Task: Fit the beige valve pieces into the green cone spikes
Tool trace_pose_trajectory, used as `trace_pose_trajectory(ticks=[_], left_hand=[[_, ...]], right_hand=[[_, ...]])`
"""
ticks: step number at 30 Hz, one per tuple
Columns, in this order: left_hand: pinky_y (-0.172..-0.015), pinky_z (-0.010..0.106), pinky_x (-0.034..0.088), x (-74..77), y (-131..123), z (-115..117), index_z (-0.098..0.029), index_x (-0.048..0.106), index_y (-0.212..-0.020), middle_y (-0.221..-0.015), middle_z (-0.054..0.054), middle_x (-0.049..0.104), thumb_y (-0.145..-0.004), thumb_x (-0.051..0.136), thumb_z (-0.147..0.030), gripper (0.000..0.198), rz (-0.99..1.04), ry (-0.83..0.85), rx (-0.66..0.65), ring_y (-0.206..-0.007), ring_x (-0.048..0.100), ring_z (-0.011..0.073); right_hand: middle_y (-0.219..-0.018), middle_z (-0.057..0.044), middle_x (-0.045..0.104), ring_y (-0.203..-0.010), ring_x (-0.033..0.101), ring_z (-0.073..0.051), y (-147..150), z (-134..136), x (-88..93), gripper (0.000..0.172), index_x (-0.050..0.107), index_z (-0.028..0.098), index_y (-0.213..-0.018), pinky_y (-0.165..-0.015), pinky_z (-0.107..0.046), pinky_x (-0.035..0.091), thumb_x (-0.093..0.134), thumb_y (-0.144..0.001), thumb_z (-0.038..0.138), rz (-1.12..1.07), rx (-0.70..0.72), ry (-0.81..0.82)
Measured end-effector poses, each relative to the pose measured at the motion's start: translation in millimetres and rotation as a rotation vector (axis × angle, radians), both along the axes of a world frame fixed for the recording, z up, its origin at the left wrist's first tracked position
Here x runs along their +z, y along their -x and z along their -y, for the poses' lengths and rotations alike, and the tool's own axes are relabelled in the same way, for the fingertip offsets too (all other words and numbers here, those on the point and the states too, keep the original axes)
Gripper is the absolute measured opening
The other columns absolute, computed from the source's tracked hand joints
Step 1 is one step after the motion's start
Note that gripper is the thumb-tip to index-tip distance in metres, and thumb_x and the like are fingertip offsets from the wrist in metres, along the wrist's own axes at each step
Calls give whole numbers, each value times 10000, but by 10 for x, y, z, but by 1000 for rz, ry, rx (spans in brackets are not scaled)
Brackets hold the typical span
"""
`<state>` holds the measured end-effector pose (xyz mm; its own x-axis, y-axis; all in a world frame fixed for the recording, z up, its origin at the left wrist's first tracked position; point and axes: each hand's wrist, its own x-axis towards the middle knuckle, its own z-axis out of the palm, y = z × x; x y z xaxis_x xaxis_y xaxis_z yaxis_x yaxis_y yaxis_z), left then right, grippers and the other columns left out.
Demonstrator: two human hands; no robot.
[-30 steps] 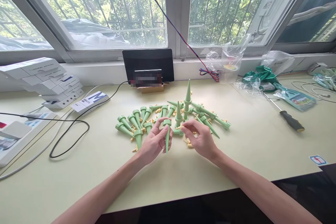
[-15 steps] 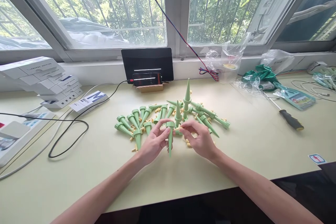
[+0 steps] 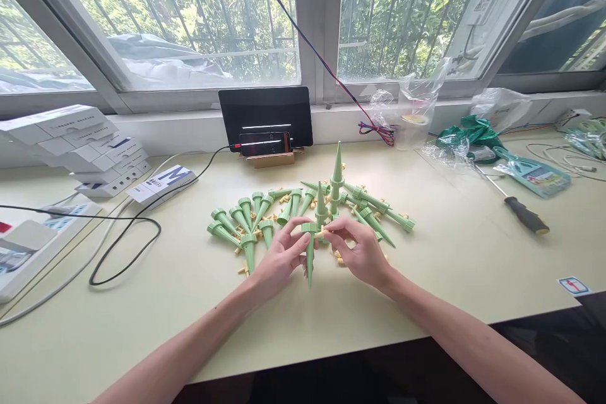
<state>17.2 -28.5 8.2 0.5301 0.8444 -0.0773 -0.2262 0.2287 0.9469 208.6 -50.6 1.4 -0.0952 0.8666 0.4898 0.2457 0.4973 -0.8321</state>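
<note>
A green plastic spike [image 3: 310, 255] points tip down in my left hand [image 3: 283, 255], whose thumb and fingers close round it just under its wide ribbed cap. My right hand [image 3: 362, 251] pinches a small yellow valve [image 3: 320, 234] between thumb and fingertips, its end at the side of the spike by the cap. Whether the two parts are joined I cannot tell. Behind my hands lie several more green spikes [image 3: 247, 246] with yellow valves among them. One stack of spikes [image 3: 337, 170] stands upright, tip up.
White boxes [image 3: 71, 139] are piled at the left, near a power strip [image 3: 28, 259] and a black cable [image 3: 156, 227]. A tablet [image 3: 265, 110] with a phone leans at the window. On the right lie a screwdriver [image 3: 525, 214], green plastic packaging [image 3: 468, 136] and a teal packet [image 3: 540, 173].
My left hand and the spike have shifted slightly right and down, bringing the spike closer to the yellow valve. My right hand has hardly moved.
</note>
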Motion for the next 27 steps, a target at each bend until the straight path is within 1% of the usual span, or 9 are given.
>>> trace_pose_trajectory(ticks=[3,7,11,15,17,22,27], left_hand=[[-529,214,500,-15,1,-4,-251,537,-1119,-806,-13,604,-900,655,-383,282,3,-13,9,-587,541,87],[-570,258,543,16,-8,-9,-246,522,-1126,-836,5,635,-884,671,-393,320,-2,-56,23,-649,584,121],[-637,290,569,39,-15,-3,-246,530,-1125,-880,8,637,-886,665,-396,313,-40,-109,71,-697,601,125],[-676,296,575,1,-1,-11,-240,552,-1137,-803,4,619,-893,657,-392,306,-92,-179,105,-789,617,160],[-670,302,579,-19,6,-14,-236,552,-1148,-773,0,607,-900,649,-384,305,-108,-217,104,-775,619,162],[-633,309,582,8,-2,7,-216,553,-1133,-810,-12,591,-896,654,-353,291,-134,-309,103,-608,617,113],[-633,296,570,25,-4,24,-210,543,-1121,-786,-26,568,-903,642,-327,267,-167,-361,111,-614,632,118]], right_hand=[[-818,-38,660,-688,631,-153,-4,-2,-3,122,628,201,-941,-637,-292,556,572,-957,308,5,0,-9],[-844,-49,660,-726,626,-160,-6,-11,-6,127,634,201,-920,-650,-293,561,565,-962,299,7,10,-22],[-840,-47,651,-680,607,-149,-5,-18,-6,149,641,203,-894,-591,-278,552,569,-962,314,-21,32,-15],[-822,-38,636,-615,583,-131,-2,-29,-14,135,640,197,-888,-555,-272,530,586,-952,303,-59,36,-1],[-798,-30,624,-580,569,-123,0,-34,-23,133,632,196,-876,-527,-265,512,595,-946,303,-78,38,17],[-736,-8,593,-527,553,-113,1,-40,-53,135,619,195,-858,-483,-256,476,612,-933,307,-112,54,64],[-712,-5,588,-505,548,-114,0,-39,-76,171,617,193,-834,-459,-256,458,618,-927,337,-121,56,108]])
